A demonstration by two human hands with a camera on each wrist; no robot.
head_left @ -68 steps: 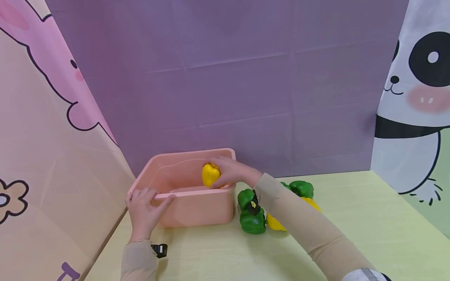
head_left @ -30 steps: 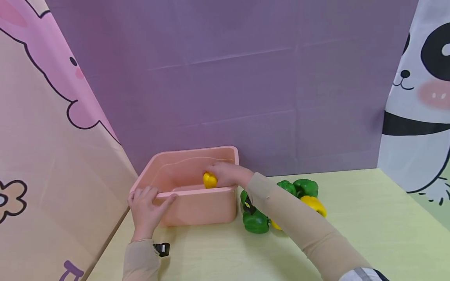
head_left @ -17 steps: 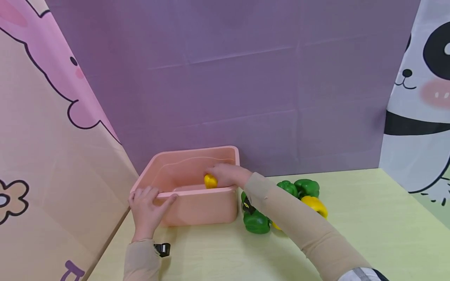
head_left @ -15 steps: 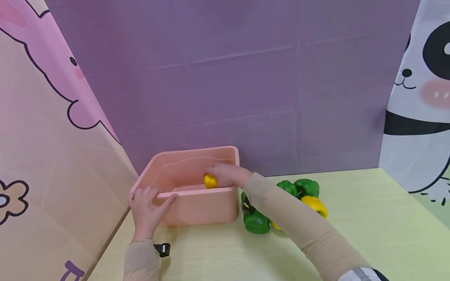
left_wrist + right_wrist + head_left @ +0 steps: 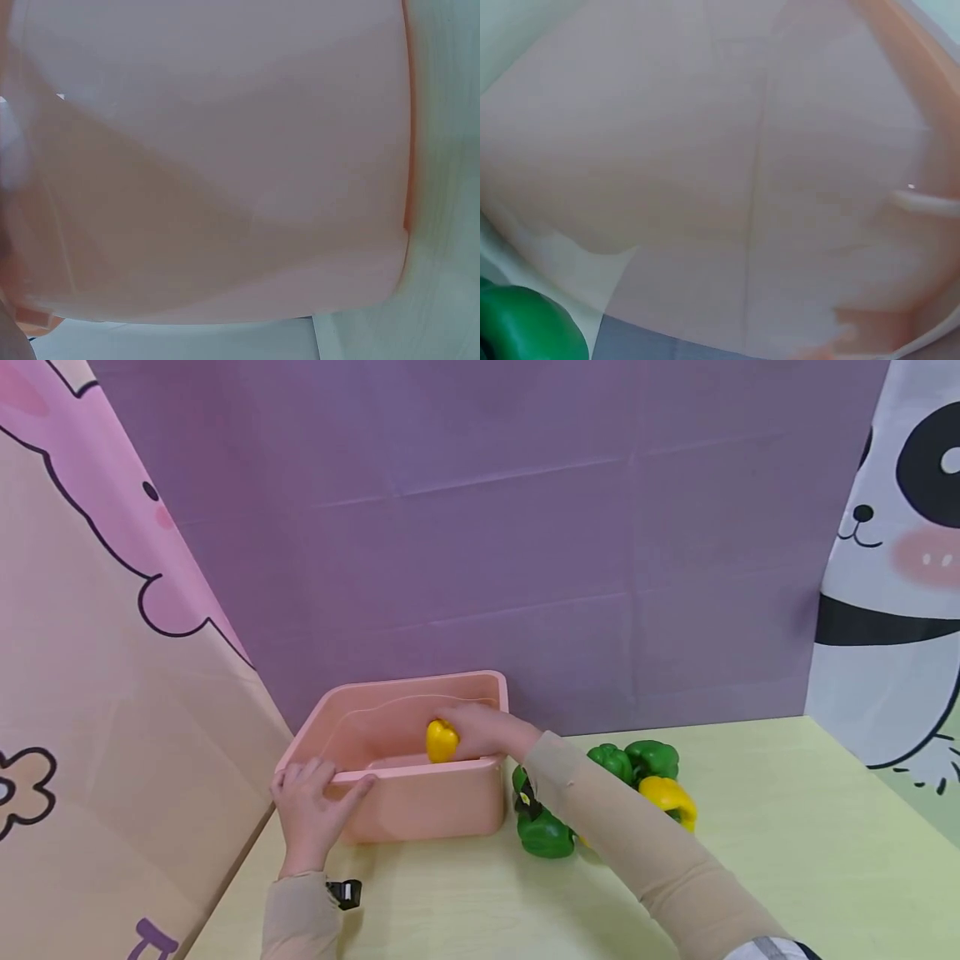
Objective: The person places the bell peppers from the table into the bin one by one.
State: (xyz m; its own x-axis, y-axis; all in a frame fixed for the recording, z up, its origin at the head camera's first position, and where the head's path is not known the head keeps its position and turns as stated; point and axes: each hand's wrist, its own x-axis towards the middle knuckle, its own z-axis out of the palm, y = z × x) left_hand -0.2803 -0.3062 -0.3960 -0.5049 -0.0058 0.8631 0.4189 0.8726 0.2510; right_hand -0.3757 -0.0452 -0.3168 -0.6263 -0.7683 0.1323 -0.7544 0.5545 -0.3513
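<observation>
Inside the pink plastic bin (image 5: 431, 806), my right hand (image 5: 483, 732) holds a yellow bell pepper (image 5: 442, 742) near the right end, its lower part hidden by the front wall. My left hand (image 5: 311, 810) grips the bin's front left rim, fingers over the edge and thumb along the outside. The bin's outer wall (image 5: 225, 150) fills most of the left wrist view. In the right wrist view the bin wall (image 5: 667, 142) covers most of the picture, and the pepper cannot be made out.
Right of the bin lie green bell peppers (image 5: 546, 835) and yellow ones (image 5: 666, 795), partly behind my right forearm. One green pepper (image 5: 529, 326) shows in the right wrist view's corner. A purple cloth (image 5: 465, 527) hangs behind the pale tabletop (image 5: 787, 860).
The right hand lowered the yellow pepper into the bin; over the last half second it rose slightly and shifted left, so more of it shows. The left hand has kept its hold.
</observation>
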